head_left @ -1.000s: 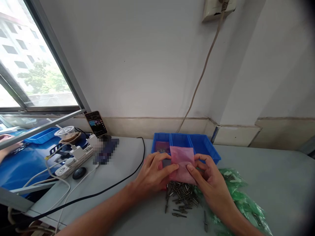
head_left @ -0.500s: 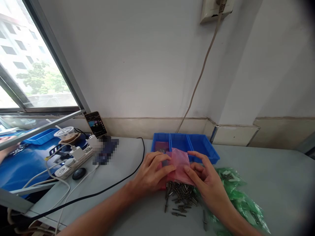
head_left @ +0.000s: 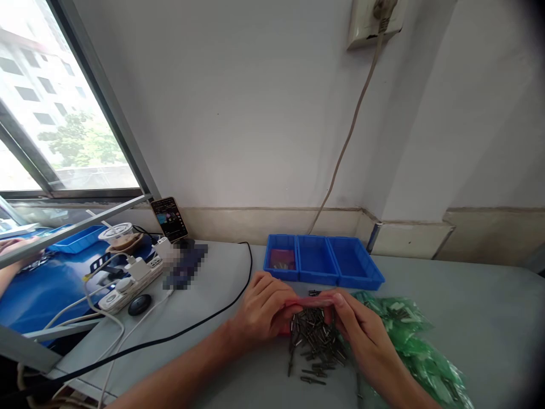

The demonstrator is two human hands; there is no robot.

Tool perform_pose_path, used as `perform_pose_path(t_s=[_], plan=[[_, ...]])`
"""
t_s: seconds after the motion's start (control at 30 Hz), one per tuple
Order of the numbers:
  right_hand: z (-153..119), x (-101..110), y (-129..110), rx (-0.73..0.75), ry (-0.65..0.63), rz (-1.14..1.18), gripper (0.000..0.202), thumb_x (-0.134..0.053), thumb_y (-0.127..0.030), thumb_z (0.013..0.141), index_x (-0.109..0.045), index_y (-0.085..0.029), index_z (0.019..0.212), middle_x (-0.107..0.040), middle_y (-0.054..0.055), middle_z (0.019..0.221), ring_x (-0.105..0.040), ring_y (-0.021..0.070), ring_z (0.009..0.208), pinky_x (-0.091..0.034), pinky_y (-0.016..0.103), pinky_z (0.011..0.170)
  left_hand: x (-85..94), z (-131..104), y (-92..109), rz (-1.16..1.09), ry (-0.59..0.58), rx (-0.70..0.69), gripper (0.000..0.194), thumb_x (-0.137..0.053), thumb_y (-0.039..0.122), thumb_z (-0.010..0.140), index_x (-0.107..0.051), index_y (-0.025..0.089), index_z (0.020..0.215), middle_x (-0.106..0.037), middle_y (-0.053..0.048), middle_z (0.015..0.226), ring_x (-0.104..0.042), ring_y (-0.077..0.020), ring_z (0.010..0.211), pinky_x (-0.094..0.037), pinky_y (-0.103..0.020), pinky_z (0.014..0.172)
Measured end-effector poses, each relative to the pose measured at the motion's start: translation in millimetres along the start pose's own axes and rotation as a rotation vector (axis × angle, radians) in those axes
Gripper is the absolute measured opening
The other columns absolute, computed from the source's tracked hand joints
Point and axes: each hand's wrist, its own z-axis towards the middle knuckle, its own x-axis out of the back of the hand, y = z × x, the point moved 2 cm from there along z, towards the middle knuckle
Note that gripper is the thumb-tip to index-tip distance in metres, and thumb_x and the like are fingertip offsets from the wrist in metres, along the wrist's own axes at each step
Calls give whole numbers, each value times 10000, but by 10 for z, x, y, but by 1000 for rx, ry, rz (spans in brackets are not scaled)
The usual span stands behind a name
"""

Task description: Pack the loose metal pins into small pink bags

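Your left hand (head_left: pixel 264 304) and right hand (head_left: pixel 363 325) are close together, fingers drawn in, pinching the two ends of a pink packet (head_left: pixel 315 301). You hold it almost edge-on to the view, above a loose pile of small metal pieces (head_left: pixel 315 332) on the desk (head_left: pixel 489 301); a few lie apart on the pile's near side. Beside your right forearm are green plastic bags (head_left: pixel 426 355) with pieces showing through. Past your hands, near the desk's back edge, sits a blue three-compartment tray (head_left: pixel 318 278), another pink packet (head_left: pixel 283 259) in its left compartment. A black cable (head_left: pixel 251 264) curves from near the back edge toward the left edge. A propped phone (head_left: pixel 170 218) stands near the back left corner, and a power strip (head_left: pixel 131 287) lies along the left edge.
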Motion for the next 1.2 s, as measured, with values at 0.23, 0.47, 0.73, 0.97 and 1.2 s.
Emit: perform_pose_path(t_s=[0.23, 0.47, 0.73, 0.97, 1.2], plan=[[45, 6, 15, 201, -7, -136, 355, -554, -536, 1079, -700, -245, 935, -586, 32, 852, -567, 216, 783, -481, 310, 700, -31, -64, -60, -17, -63, 123, 234, -455, 275, 1153, -629, 152, 1056, -721, -75, 898, -629, -195, 780, -464, -366, 766], [54, -36, 7, 220, -19, -201, 337, -596, -409, 1073, -574, -240, 782, -518, 1, 814, -508, 190, 725, -436, 311, 662, -105, -147, -54, -32, -197, 303, 287, -441, 329, 1141, -595, 183, 948, -623, -50, 843, -554, -201, 756, -474, -368, 756], [31, -38, 50, 195, -28, -227, 345, -592, -437, 1074, -545, -241, 795, -512, 3, 821, -505, 199, 751, -450, 304, 668, -106, -134, -32, -57, -259, 379, 327, -436, 375, 1133, -545, 196, 883, -587, -27, 811, -531, -183, 729, -462, -332, 683], [24, -54, 2, 155, -1, -149, 334, -513, -497, 1100, -592, -245, 894, -571, 6, 838, -543, 196, 752, -480, 294, 682, -53, -118, -9, -49, -218, 267, 275, -477, 337, 1131, -647, 154, 1015, -669, -114, 1026, -632, -216, 894, -553, -352, 784], [29, -28, 55, 0, 72, 89, 362, -586, -592, 1050, -607, -244, 954, -637, 15, 868, -597, 182, 733, -484, 256, 588, 14, -81, -31, 17, -179, 26, 258, -537, 252, 1087, -730, 143, 1217, -482, -205, 1618, -611, -321, 1266, -568, -490, 1042]])
